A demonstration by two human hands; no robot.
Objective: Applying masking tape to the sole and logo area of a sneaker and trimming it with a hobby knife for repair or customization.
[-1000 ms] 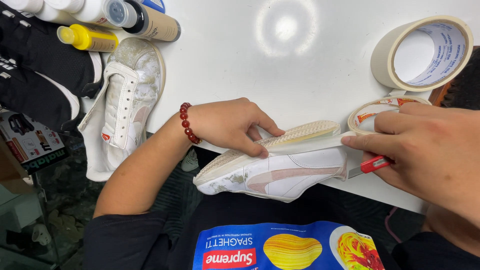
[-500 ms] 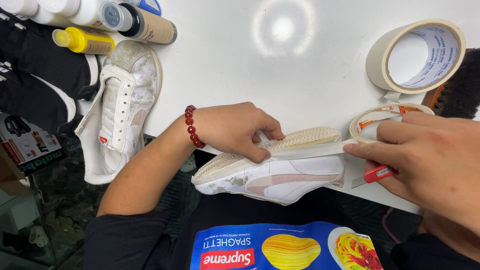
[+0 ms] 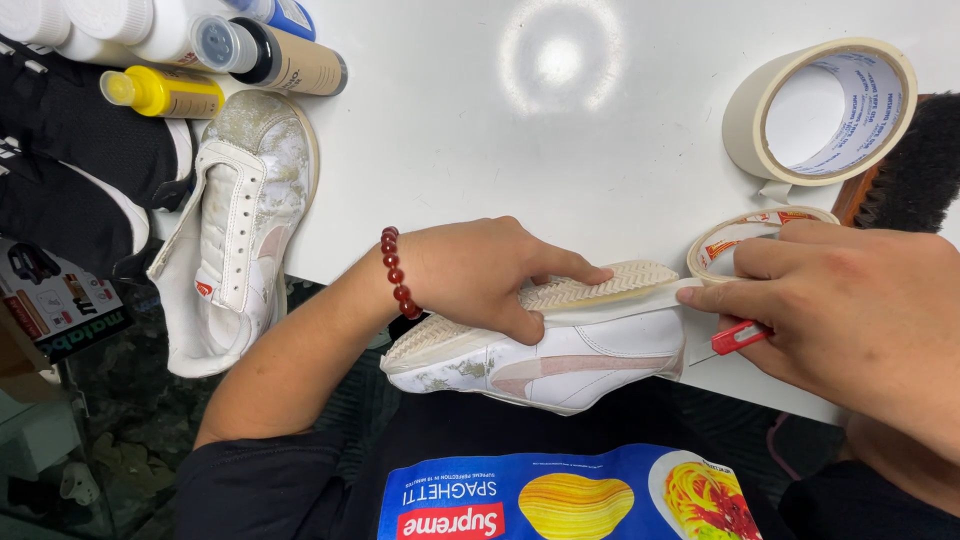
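Firmly left hand (image 3: 470,275) pressing sneaker (image 3: 545,355), right hand (image 3: 850,300) pinching cutter (image 3: 740,337)

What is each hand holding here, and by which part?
Left hand grips the white shoe across its upturned sole. Right hand pinches a red-handled blade by the handle.

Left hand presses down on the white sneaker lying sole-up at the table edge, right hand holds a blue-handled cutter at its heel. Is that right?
Not quite: the head view shows the cutter in the right hand has a red handle, not blue. The rest holds: the left hand presses on the white sneaker, sole-up at the table edge.
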